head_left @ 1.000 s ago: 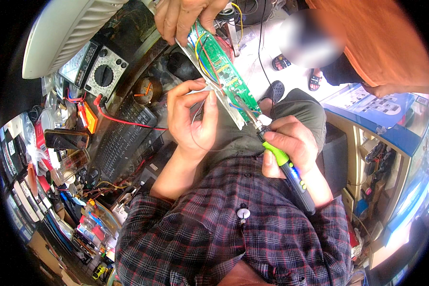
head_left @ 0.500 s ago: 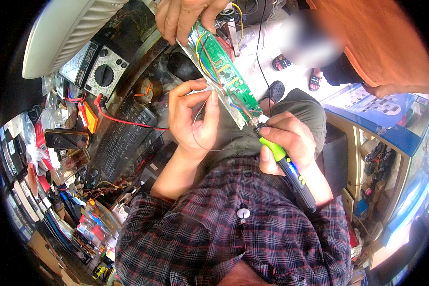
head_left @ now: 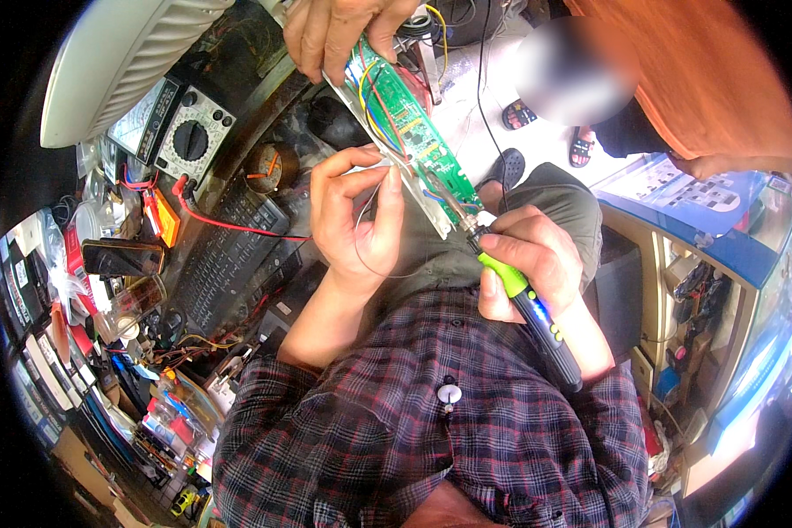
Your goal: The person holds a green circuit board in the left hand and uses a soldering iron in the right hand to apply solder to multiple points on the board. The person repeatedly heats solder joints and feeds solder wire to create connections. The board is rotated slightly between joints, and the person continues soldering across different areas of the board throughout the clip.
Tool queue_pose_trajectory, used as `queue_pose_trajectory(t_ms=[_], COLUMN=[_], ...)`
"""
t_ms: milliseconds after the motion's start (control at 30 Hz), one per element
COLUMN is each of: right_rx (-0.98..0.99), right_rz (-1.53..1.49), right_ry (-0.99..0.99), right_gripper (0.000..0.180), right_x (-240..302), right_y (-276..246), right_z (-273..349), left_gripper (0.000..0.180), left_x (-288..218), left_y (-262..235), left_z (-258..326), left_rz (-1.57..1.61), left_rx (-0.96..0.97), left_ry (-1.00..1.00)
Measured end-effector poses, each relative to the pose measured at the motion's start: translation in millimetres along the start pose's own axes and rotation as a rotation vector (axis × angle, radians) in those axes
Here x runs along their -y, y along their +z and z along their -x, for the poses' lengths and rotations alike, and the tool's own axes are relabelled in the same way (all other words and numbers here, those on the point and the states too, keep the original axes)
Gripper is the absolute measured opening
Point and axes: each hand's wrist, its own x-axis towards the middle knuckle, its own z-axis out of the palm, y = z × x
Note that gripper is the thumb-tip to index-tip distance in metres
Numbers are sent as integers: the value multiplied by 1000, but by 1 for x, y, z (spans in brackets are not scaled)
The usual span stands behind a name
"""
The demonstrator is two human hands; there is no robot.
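Near the counter's (head_left: pixel 260 113) edge, an analog multimeter (head_left: pixel 191 136) sits left of a black keyboard (head_left: pixel 229 260); to their right, the left hand (head_left: pixel 354 216) pinches a thin wire (head_left: pixel 394 276) beside a green circuit board (head_left: pixel 414 132), gripped at its far end by another person's hand (head_left: pixel 348 33), while the right hand (head_left: pixel 541 255) wraps a green-and-black soldering iron (head_left: pixel 537 317), its tip at the board's near end.

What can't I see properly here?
Head view:
Tip of the soldering iron: too small to tell if touching the green circuit board.
Board's upper end: hidden by another person's hand, whose wrist the top edge cuts off.
End of the thin wire: too fine to follow at the left hand.
Part of the person in orange: covered by blur.
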Motion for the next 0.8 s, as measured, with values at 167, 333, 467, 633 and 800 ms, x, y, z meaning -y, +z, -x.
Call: queue_pose_trajectory(t_ms=[167, 333, 467, 633, 800], right_rx=[-1, 4, 12, 12, 16], right_rz=[7, 7, 7, 10, 9], right_ry=[-4, -8, -1, 0, 0], right_gripper=[32, 31, 30, 30, 30], right_x=[0, 0, 0, 0, 0], right_y=[0, 0, 0, 0, 1], right_z=[-2, -2, -1, 0, 0], left_gripper=[14, 14, 14, 13, 12], left_x=[0, 0, -4, -3, -3], left_y=[1, 0, 0, 1, 0], left_z=[0, -1, -3, -2, -2], left_rz=[0, -12, -6, 3, -25], left_rx=[-2, -2, -2, -14, 2], left_ry=[-3, 5, 8, 4, 8])
